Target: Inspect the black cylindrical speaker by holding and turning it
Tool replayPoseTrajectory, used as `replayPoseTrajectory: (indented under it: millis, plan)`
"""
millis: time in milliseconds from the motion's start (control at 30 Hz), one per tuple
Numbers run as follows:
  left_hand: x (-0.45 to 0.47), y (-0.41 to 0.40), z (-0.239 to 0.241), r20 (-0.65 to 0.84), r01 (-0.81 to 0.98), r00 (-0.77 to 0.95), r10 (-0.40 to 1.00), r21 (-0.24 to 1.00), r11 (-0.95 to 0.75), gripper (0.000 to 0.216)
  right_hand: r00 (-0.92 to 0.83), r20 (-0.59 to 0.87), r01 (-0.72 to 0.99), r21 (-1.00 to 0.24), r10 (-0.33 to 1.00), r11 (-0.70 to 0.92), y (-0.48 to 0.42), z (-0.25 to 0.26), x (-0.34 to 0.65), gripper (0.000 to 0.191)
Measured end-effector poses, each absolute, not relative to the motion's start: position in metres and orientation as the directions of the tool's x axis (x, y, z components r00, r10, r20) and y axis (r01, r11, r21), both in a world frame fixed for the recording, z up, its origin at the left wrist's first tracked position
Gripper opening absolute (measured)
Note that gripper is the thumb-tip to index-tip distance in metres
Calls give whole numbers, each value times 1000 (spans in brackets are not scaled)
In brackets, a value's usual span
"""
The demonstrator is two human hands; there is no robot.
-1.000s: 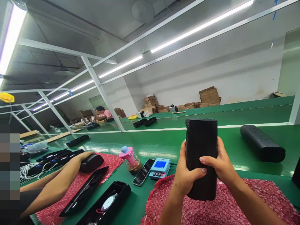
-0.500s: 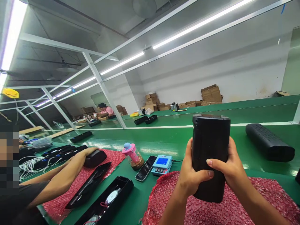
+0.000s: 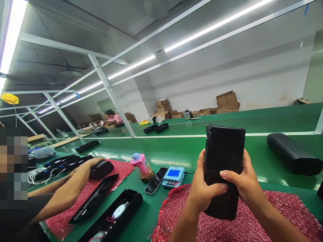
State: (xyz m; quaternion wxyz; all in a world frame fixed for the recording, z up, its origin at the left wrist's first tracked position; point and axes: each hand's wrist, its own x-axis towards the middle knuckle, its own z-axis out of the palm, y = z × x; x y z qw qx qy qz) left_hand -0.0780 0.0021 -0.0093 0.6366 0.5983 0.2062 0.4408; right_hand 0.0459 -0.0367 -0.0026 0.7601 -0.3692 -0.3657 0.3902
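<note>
At the far left a co-worker's hand (image 3: 87, 167) rests on a black speaker end (image 3: 101, 169) lying on a red bubble-wrap sheet (image 3: 118, 168). Near it, an open black speaker shell (image 3: 114, 215) lies on the green bench (image 3: 176, 151) with a round white driver and thin wires inside (its near end runs out of view). Further right stand a pink-lidded bottle (image 3: 142, 168) holding something brown, a dark phone (image 3: 156, 180) and a small blue tester (image 3: 173, 177). Then the person's left hand (image 3: 203, 191) and right hand (image 3: 242, 183) are both closed around a black speaker body (image 3: 224, 168), held upright above a second red bubble-wrap mat (image 3: 239, 222), thumbs across its near face. Far right, another black speaker (image 3: 294, 153) with a perforated surface lies on the bench.
</note>
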Motion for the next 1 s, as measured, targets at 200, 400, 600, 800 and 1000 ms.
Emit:
replayPoseTrajectory:
  millis: [200,400,600,800,1000]
  plan:
    - [-76,-5,-10,278,-268,497,822,950,-160,108,401,295,-291,-856,867,426,-38,-2,51,81]
    - [-71,-8,-10,253,-272,473,844,953,-133,109,377,282,-307,-861,882,406,-34,1,55,79]
    - [-69,-6,-9,250,-265,446,860,954,-140,109,357,267,-376,-836,895,400,-27,-3,55,75]
    - [-69,-6,-9,271,-262,440,856,951,-166,107,371,265,-378,-832,890,406,-27,-3,54,74]
    - [-68,-5,-9,266,-266,446,855,951,-157,106,384,240,-391,-832,892,392,-29,-2,53,77]
